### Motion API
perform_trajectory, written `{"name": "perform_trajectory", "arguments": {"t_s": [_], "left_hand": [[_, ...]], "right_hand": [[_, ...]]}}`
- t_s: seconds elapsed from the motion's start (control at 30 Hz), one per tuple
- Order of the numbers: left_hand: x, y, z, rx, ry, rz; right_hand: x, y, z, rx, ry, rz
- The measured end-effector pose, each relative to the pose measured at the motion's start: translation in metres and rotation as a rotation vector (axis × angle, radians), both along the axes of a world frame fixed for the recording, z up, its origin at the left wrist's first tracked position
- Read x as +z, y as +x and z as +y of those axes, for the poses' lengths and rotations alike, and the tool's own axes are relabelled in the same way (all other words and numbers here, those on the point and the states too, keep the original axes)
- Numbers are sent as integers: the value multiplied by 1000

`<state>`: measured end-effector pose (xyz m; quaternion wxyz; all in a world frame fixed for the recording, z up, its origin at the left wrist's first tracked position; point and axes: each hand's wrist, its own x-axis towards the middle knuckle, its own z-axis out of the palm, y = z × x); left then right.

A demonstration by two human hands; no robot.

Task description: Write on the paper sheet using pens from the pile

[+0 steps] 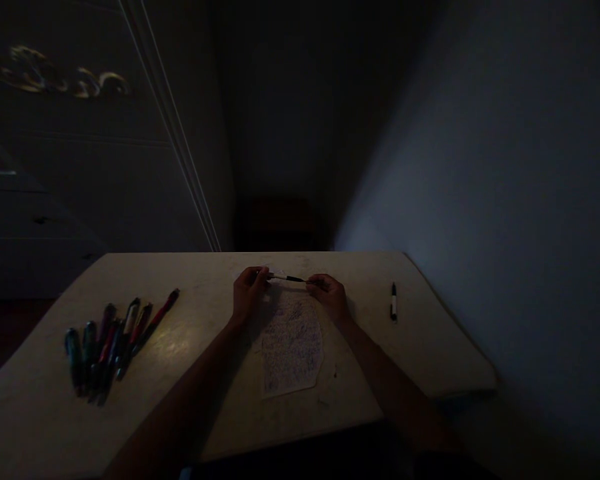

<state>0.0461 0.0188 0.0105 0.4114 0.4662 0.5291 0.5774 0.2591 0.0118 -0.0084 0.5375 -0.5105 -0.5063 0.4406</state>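
Above the far part of the table, a slim pen [286, 277] with a white barrel and a dark section spans the gap between my hands. My left hand [250, 288] is closed around its left end. At the thin dark right end, the fingers of my right hand [329, 293] are pinched together; the dim light hides whether a separate small part is between them. Below the hands lies a sheet of paper [293, 347] covered in dense dark scribbles or writing. Another pen [393, 304], black and white, lies to the right of my right hand.
Several pens and markers [115, 343] lie in a bunch on the left of the pale table [205, 393]. A bluish wall [505, 200] rises along the right side. Dark panelled furniture [95, 180] stands at the left. The room is very dim.
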Motion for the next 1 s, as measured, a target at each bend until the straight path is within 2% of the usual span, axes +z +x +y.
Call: {"name": "perform_trajectory", "arguments": {"t_s": [0.43,0.63,1.0], "left_hand": [[-2,-1,2,-18,15,21],[-8,3,5,-98,29,-13],[-10,4,7,-303,226,-104]], "right_hand": [[0,0,0,-1,34,-35],[0,0,1,-26,65,-79],[1,-1,2,-11,29,-4]]}}
